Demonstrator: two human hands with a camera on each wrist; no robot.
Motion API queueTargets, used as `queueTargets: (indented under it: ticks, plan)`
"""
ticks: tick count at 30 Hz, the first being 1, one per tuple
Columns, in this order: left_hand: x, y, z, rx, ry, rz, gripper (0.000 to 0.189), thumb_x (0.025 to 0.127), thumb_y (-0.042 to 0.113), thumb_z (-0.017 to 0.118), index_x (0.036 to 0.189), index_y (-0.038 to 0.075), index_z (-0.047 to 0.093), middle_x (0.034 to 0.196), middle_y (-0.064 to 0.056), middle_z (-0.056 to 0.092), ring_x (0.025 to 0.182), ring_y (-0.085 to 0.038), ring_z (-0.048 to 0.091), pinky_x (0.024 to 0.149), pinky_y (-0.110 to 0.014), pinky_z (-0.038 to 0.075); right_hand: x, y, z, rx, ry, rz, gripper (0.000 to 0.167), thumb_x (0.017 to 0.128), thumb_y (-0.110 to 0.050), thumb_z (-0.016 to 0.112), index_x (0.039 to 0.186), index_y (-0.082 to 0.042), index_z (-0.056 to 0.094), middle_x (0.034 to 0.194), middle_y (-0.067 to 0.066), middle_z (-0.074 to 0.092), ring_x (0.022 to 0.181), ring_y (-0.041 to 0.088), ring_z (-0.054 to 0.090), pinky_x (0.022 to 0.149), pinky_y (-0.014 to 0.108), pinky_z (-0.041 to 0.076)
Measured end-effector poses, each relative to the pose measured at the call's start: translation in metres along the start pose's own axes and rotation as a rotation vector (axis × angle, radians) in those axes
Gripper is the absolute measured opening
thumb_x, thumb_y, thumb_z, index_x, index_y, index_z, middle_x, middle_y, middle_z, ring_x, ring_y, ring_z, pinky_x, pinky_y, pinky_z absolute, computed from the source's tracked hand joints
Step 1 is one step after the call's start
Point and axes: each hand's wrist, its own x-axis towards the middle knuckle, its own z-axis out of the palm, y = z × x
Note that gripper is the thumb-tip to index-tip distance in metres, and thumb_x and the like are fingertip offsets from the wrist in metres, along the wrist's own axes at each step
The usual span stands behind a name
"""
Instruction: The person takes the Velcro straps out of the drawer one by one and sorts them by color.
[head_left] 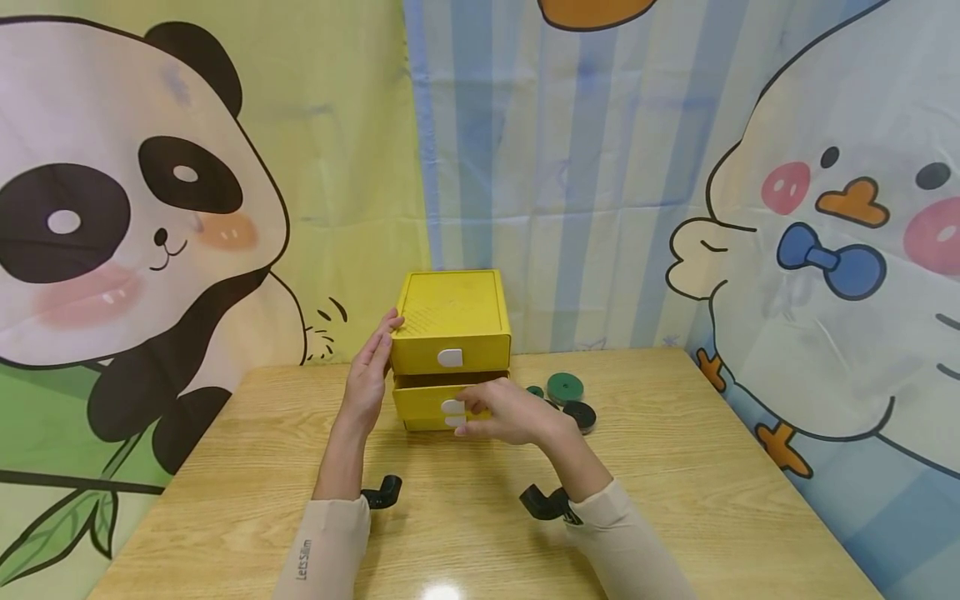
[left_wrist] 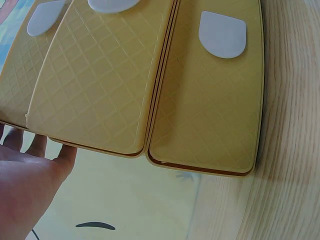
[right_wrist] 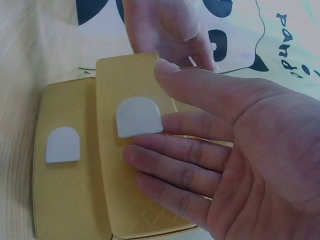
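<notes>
A yellow cabinet (head_left: pixel 453 302) of small stacked drawers stands at the back of the table. Its middle drawer (right_wrist: pixel 112 185) juts out past the others, leaving a dark gap above its front. My left hand (head_left: pixel 367 379) rests along the cabinet's left side, fingers extended near the top edge. At the middle drawer's front, my right hand (head_left: pixel 513 410) reaches in with mostly straight fingers. Its index fingertip is hidden behind the white handle tab (right_wrist: pixel 140 117), while the thumb stands apart from that tab. The bottom drawer (left_wrist: pixel 212 105) and its tab (left_wrist: pixel 223 35) sit below.
Several round discs lie right of the cabinet, among them a green disc (head_left: pixel 566 387) and a black disc (head_left: pixel 580 416). Printed curtains (head_left: pixel 525 192) hang behind the wooden table (head_left: pixel 465 533). Black wrist mounts (head_left: pixel 384 492) show at both cuffs.
</notes>
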Motion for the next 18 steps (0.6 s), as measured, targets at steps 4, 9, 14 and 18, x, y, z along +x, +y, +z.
queueTargets:
  ticks: [4, 9, 14, 18]
  plan:
    - [-0.0004, -0.0005, -0.0001, 0.005, -0.001, 0.0, 0.055, 0.112, 0.047, 0.041, 0.156, 0.014, 0.047, 0.171, 0.013, 0.027, 0.161, -0.011, 0.015, 0.133, -0.047, 0.011, 0.0009, 0.0019, 0.001, 0.002, 0.005, 0.019, 0.054, 0.1, -0.038, 0.072, 0.143, -0.007, 0.062, 0.132, 0.009, 0.072, 0.119, 0.025, 0.07, 0.102, 0.041, 0.057]
    - [-0.0002, -0.0016, 0.0, 0.004, -0.001, 0.002, 0.055, 0.111, 0.047, 0.041, 0.156, 0.015, 0.048, 0.172, 0.013, 0.027, 0.161, -0.011, 0.014, 0.133, -0.048, 0.01, 0.002, 0.0049, 0.0014, 0.012, 0.017, 0.01, 0.052, 0.1, -0.036, 0.071, 0.142, -0.006, 0.063, 0.131, 0.011, 0.072, 0.118, 0.025, 0.07, 0.102, 0.042, 0.057]
    - [0.0012, -0.0029, -0.0009, 0.002, -0.001, 0.009, 0.054, 0.112, 0.045, 0.041, 0.156, 0.013, 0.048, 0.172, 0.011, 0.026, 0.162, -0.014, 0.014, 0.133, -0.05, 0.01, 0.0035, 0.0061, 0.0016, 0.008, 0.029, 0.0, 0.052, 0.101, -0.037, 0.07, 0.141, -0.006, 0.063, 0.13, 0.011, 0.073, 0.117, 0.025, 0.071, 0.101, 0.041, 0.058]
    - [0.0011, -0.0024, -0.0006, -0.006, 0.003, 0.006, 0.055, 0.111, 0.047, 0.042, 0.155, 0.014, 0.049, 0.171, 0.012, 0.028, 0.162, -0.013, 0.015, 0.133, -0.05, 0.011, 0.0068, 0.0082, 0.0048, 0.003, 0.056, -0.006, 0.052, 0.101, -0.039, 0.069, 0.14, -0.005, 0.064, 0.127, 0.011, 0.074, 0.115, 0.025, 0.072, 0.1, 0.042, 0.059]
